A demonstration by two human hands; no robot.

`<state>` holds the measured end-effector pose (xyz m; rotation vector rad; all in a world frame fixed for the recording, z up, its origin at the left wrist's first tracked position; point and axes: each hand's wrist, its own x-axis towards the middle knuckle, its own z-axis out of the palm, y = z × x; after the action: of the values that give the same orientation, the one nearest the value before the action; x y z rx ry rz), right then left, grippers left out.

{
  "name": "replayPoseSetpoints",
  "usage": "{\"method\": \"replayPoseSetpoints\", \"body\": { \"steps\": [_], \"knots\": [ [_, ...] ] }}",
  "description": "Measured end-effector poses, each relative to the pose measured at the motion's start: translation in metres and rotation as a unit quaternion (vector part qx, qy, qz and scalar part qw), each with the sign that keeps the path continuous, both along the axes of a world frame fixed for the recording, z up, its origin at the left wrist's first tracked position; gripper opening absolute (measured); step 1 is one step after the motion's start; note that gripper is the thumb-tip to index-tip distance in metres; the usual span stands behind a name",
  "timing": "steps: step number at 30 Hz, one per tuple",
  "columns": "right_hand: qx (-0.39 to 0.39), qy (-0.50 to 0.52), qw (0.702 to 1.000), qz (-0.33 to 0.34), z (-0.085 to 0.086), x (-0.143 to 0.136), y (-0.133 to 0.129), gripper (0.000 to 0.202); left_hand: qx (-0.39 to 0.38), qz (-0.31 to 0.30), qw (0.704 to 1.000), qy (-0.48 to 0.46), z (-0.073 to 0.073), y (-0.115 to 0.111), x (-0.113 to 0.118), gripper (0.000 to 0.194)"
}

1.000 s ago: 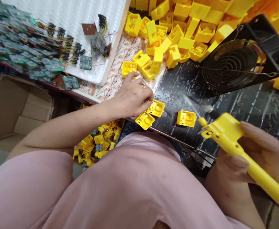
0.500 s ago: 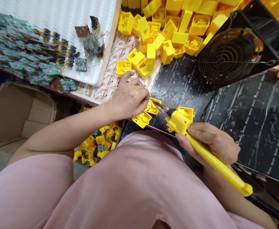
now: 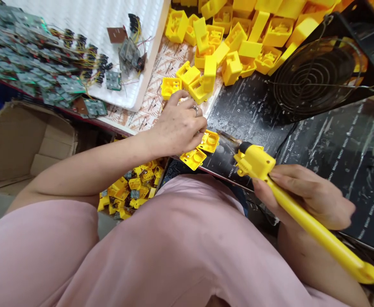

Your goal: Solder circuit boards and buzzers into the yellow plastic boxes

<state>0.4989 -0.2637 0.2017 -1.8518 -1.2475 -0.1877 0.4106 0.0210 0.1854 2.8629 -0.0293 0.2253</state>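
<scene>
Left hand (image 3: 181, 128) curled at yellow casing (image 3: 211, 141), any pinch hidden, right hand (image 3: 314, 197) closed round yellow tool (image 3: 305, 218), tip (image 3: 227, 137) blurred

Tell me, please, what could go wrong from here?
The thin metal tip of the long yellow plastic tool in the right hand points toward the left hand and might touch it. Two open yellow plastic cases lie near the edge of the black tabletop; a nudge could drop one.
</scene>
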Motion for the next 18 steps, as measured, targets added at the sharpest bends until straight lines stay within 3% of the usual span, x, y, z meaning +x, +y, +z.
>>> {"method": "replayPoseSetpoints", "body": {
  "steps": [3, 13, 18],
  "knots": [
    [0.021, -0.030, 0.999, -0.014, -0.005, -0.003, 0.003, 0.029, -0.003, 0.003, 1.000, 0.011, 0.001, 0.000, 0.000, 0.022],
    [-0.029, -0.058, 0.995, 0.079, -0.003, 0.005, 0.016, 0.021, -0.013, 0.016, 1.000, 0.005, 0.002, -0.001, 0.000, 0.021],
    [0.042, 0.008, 0.999, 0.015, -0.004, 0.001, 0.003, 0.040, 0.023, 0.000, 1.000, 0.013, 0.004, -0.001, 0.001, 0.022]
  ]
}}
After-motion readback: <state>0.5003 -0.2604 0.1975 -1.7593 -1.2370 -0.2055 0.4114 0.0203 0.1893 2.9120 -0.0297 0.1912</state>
